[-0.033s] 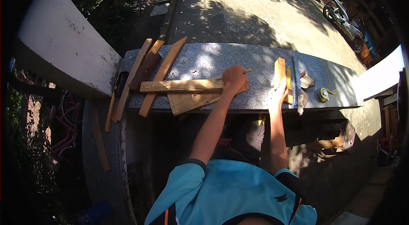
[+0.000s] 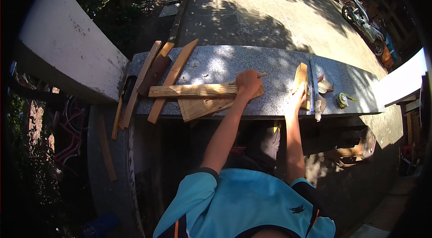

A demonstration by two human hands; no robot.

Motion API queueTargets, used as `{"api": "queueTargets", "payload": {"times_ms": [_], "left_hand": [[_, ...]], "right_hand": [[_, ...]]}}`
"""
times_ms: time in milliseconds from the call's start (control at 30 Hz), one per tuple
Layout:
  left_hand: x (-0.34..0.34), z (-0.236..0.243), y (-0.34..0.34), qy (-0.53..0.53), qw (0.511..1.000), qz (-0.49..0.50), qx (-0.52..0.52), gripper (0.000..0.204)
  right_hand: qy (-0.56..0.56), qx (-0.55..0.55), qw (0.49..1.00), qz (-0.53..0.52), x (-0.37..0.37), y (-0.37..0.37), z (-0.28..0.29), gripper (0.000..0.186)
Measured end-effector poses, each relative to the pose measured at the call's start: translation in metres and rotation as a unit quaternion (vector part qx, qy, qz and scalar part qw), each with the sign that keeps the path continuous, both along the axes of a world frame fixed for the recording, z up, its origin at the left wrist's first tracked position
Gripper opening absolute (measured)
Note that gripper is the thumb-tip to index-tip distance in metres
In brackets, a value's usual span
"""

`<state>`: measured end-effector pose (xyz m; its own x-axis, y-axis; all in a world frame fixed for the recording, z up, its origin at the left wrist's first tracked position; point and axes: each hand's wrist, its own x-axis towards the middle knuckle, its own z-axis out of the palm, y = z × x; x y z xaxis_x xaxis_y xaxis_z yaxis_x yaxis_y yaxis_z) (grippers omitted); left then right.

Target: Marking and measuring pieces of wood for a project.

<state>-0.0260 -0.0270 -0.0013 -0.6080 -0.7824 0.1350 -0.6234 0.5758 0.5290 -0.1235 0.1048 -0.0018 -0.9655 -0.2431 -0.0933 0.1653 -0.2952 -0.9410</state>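
Note:
My left hand [image 2: 248, 83] is closed around a thin pale stick [image 2: 263, 75], whose end pokes out to the right; its kind is hidden by the fist. The fist rests over the right part of a long split wood strip [image 2: 193, 90]. Beneath that strip lies a wider flat board [image 2: 198, 106], at a slant near the front edge of the stone slab [image 2: 225, 60]. Farther right, my right hand [image 2: 295, 97] grips a short wooden block [image 2: 301, 74] by its near end. Something yellow [image 2: 306, 104] shows partly beside this hand, mostly covered.
Several wood strips [image 2: 175, 78] and a dark brown piece [image 2: 154, 75] lie on the left. A blue-edged straight bar [image 2: 311, 85], curled dry scraps [image 2: 323, 86] and a tape measure [image 2: 342, 99] are on the right. A white pillar [image 2: 72, 44] rises at left.
My right hand has tilted the wooden block to the right, so it now covers most of the yellow thing. My left hand has hardly moved.

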Motion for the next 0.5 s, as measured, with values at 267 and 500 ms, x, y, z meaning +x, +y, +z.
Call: {"api": "queueTargets", "payload": {"times_ms": [267,500], "left_hand": [[0.009,-0.001,-0.003,-0.019,1.000,0.003,0.010,0.013],[0.013,0.006,-0.002,-0.026,1.000,-0.007,0.013,0.014]], "right_hand": [[0.040,0.034,0.971,0.235,0.004,0.008,-0.010,0.038],[0.103,0.107,0.915,0.374,0.031,0.011,0.017,0.041]]}}
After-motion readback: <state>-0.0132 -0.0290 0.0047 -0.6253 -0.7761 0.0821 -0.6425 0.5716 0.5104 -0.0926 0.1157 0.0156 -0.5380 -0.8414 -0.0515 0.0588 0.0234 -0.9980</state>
